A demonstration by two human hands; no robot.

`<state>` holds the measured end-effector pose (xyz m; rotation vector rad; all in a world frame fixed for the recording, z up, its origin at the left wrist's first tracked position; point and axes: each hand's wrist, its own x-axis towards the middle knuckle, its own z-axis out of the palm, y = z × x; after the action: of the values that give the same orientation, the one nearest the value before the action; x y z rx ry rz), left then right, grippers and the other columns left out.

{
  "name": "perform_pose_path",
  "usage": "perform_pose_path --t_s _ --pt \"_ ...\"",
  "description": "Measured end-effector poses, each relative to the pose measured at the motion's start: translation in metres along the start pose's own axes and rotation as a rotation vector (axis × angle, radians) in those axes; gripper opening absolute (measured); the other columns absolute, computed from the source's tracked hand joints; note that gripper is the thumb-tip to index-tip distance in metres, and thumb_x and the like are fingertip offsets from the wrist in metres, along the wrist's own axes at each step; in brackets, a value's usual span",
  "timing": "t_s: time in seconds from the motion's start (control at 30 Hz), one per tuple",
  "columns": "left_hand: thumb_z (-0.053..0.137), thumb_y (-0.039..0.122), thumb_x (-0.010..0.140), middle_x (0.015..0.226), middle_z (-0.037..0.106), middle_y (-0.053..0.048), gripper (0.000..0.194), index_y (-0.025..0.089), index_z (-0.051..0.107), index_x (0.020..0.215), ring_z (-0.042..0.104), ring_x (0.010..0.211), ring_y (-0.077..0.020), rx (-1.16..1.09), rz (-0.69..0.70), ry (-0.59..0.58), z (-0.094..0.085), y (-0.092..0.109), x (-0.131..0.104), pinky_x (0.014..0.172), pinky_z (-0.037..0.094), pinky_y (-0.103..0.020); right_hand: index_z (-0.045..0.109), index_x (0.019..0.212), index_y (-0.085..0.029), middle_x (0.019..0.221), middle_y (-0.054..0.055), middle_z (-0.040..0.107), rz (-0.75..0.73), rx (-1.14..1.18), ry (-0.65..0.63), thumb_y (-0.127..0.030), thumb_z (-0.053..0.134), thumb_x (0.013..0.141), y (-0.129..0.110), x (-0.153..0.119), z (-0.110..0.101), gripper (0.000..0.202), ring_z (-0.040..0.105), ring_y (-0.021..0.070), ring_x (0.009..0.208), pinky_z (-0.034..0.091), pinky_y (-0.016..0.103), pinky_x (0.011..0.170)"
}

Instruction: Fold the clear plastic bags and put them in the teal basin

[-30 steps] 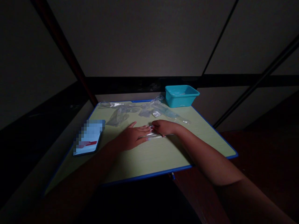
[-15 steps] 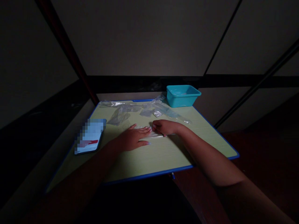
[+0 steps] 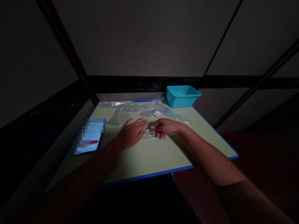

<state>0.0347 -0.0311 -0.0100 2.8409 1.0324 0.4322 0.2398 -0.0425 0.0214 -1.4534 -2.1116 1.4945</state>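
Resting with fingers spread, seemingly to steady the clear plastic (image 3: 145,136), the left hand (image 3: 131,133) faces the right hand (image 3: 164,127) at three o'clock, whose fingers curl, their grip unclear.

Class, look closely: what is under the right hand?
Clear plastic on the table shows from under the right hand; what its palm and fingers cover cannot be seen.

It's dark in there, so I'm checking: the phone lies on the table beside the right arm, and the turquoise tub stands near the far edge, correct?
No: the head view shows the phone on the table beside the left arm, not the right; the tub stands near the far edge.
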Motion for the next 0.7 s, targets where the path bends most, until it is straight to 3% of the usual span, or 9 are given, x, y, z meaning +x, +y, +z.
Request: perform_pose_path --t_s 0.13,0.23,0.33,0.53,0.7 --pt "0.029 0.030 0.092 0.146 0.031 -0.006 0.049 0.021 0.030 0.140 0.023 0.137 -0.0184 0.041 0.041 -0.089 0.007 0.000 0.000 0.109 0.013 -0.050 0.057 0.080 -0.010 0.053 -0.003 0.055 0.022 0.070 -0.075 -0.025 0.039 0.093 0.002 0.004 0.004 0.026 0.054 0.0057 0.040 0.043 0.015 0.042" --pt "0.028 0.027 0.092 0.148 0.028 -0.005 0.051 0.022 0.024 0.143 0.021 0.137 -0.0175 0.063 0.056 -0.125 0.011 0.001 -0.001 0.110 0.012 -0.049 0.056 0.081 -0.011 0.052 -0.003 0.054 0.051 0.096 -0.084 -0.034 0.040 0.093 0.006 0.008 0.006 0.032 0.057 0.0073 0.041 0.045 0.016 0.042" --pt "0.027 0.025 0.092 0.147 0.028 -0.006 0.051 0.022 0.024 0.142 0.021 0.137 -0.0174 0.075 0.055 -0.156 0.012 0.000 -0.002 0.109 0.011 -0.049 0.056 0.080 -0.011 0.052 -0.003 0.053 0.053 0.111 -0.075 -0.042 0.039 0.092 0.007 0.009 0.007 0.037 0.057 0.0079 0.041 0.045 0.017 0.041" --pt "0.028 0.024 0.091 0.148 0.028 -0.004 0.048 0.028 0.031 0.139 0.020 0.138 -0.0193 0.095 0.045 -0.261 0.012 -0.006 -0.005 0.107 0.014 -0.055 0.055 0.081 -0.012 0.052 -0.003 0.054 0.043 0.128 -0.081 -0.043 0.039 0.092 0.009 0.010 0.005 0.037 0.056 0.0076 0.039 0.043 0.016 0.039" --pt "0.027 0.027 0.092 0.150 0.021 -0.004 0.050 0.026 0.024 0.142 0.013 0.139 -0.0222 0.107 0.022 -0.312 0.009 -0.012 -0.008 0.104 0.014 -0.061 0.055 0.085 -0.012 0.052 -0.004 0.055 0.028 0.164 -0.099 -0.039 0.041 0.092 0.012 0.011 0.005 0.031 0.056 0.0083 0.039 0.043 0.016 0.038"
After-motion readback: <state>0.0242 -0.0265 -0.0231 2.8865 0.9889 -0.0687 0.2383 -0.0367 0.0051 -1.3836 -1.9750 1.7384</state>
